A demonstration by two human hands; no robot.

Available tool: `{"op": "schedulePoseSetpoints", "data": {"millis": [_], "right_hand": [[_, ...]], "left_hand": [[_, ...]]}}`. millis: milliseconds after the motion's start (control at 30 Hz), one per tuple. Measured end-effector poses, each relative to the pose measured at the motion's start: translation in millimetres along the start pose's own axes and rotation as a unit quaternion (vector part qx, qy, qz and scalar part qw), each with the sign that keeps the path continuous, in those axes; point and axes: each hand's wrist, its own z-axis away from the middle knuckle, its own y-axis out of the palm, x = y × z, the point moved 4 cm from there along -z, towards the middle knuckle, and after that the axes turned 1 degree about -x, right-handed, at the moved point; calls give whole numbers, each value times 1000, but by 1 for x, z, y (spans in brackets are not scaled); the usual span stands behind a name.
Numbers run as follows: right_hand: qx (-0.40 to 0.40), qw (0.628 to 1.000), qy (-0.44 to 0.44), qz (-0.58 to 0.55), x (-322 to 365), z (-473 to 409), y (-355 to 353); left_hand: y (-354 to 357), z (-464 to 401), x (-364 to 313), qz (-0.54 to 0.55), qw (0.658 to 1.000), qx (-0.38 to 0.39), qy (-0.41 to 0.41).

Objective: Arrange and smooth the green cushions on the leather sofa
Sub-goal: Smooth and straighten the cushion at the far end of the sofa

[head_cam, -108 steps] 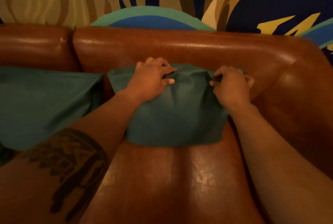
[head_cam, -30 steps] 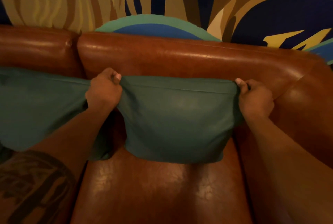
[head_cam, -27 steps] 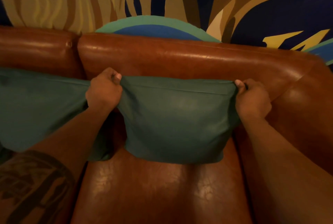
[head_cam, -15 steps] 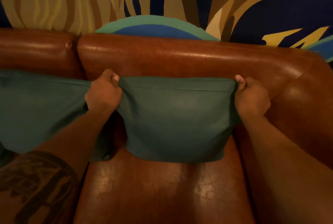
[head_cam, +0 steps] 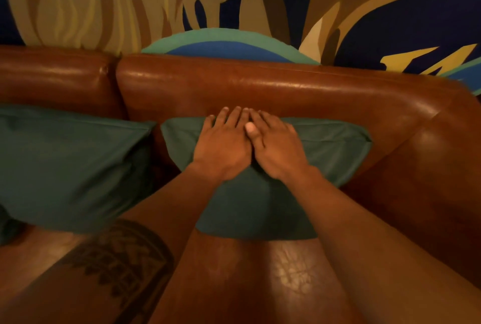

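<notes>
behind everything runs a painted mural [head_cam: 364, 11] of tan, navy and teal shapes, and below it the brown leather sofa [head_cam: 260, 84] fills the view, its glossy backrest curving round into the arm on the right; two green cushions stand on the seat, leaning back against that backrest so they face the room. the right green cushion [head_cam: 325, 151] sits in the corner seat, its top seam level and its lower edge resting on the worn seat leather, while the left green cushion [head_cam: 65, 167] stands just beside it across the gap between the two back sections, apart from it by a narrow strip of leather. the left hand [head_cam: 221, 149] and right hand [head_cam: 278, 149] lie side by side on the upper middle of the right cushion, touching each other, fingers straight and flat with tips at the top seam, gripping nothing; placed at the centre like this they seem set to sweep outward and press creases toward the corners. a tattooed left forearm [head_cam: 117, 266] reaches in from below
</notes>
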Motion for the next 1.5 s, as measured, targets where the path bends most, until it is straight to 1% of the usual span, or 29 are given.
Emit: {"op": "schedulePoseSetpoints", "data": {"millis": [33, 100, 233, 367, 467, 567, 633, 667, 733, 767, 800, 833, 900, 967, 1000, 1033, 1067, 1100, 1167, 1233, 1333, 1400, 1500], "right_hand": [[11, 999, -5, 42, -3, 3, 6], [22, 995, -15, 92, -7, 8, 16], [46, 993, 5, 106, -14, 11, 19], [56, 991, 43, 117, -41, 14, 12], [53, 988, 75, 122, -67, 20, 1], [43, 986, 83, 138, -89, 25, -11], [24, 983, 86, 159, -104, 27, -17], [8, 980, 100, 171, -113, 29, -20], [-34, 972, 151, 177, -130, 37, -31], [-66, 969, 170, 166, -134, 44, -40], [-105, 968, 173, 148, -132, 51, -49], [-148, 968, 160, 123, -126, 59, -57], [-219, 966, 117, 71, -100, 77, -64], [-276, 960, 44, 31, -61, 96, -61], [-281, 960, -4, 12, -43, 106, -52], [-268, 962, -43, -5, -29, 114, -37], [-244, 968, -59, -12, -19, 120, -22], [-211, 976, -57, -7, -13, 123, -6], [-153, 987, -42, 34, -9, 123, 25], [-119, 989, -34, 85, -14, 110, 46], [-114, 985, -24, 124, -28, 80, 56], [-125, 982, -20, 138, -34, 63, 57], [-153, 977, -22, 145, -36, 52, 66]], "left_hand": [[9, 3, 5, -12, 1000, 23, 4], [21, 9, 12, -15, 999, 38, 13], [30, 11, 19, 5, 999, 38, 12], [32, 9, 36, 12, 999, 41, 19], [33, 9, 50, 4, 998, 47, 30], [33, 9, 62, -11, 999, 31, 35], [34, 10, 82, -43, 999, 18, -1], [35, 13, 97, -60, 997, 23, -39], [35, 22, 128, -88, 988, 57, -118], [32, 28, 137, -89, 984, 55, -141], [25, 35, 138, -84, 985, 31, -148], [17, 42, 132, -68, 987, -15, -144], [-1, 60, 103, -4, 983, -131, -131], [-10, 80, 64, 86, 965, -231, -91], [-10, 91, 43, 114, 957, -260, -57], [-6, 101, 24, 123, 954, -271, -20], [3, 109, 7, 122, 956, -265, 13], [14, 114, -7, 115, 962, -246, 35], [41, 116, -22, 85, 972, -212, 45], [64, 107, -26, 42, 978, -201, 26], [80, 82, -20, -15, 979, -201, 23], [83, 64, -14, -31, 978, -207, 22], [96, 49, -6, -45, 971, -230, 49]]}}
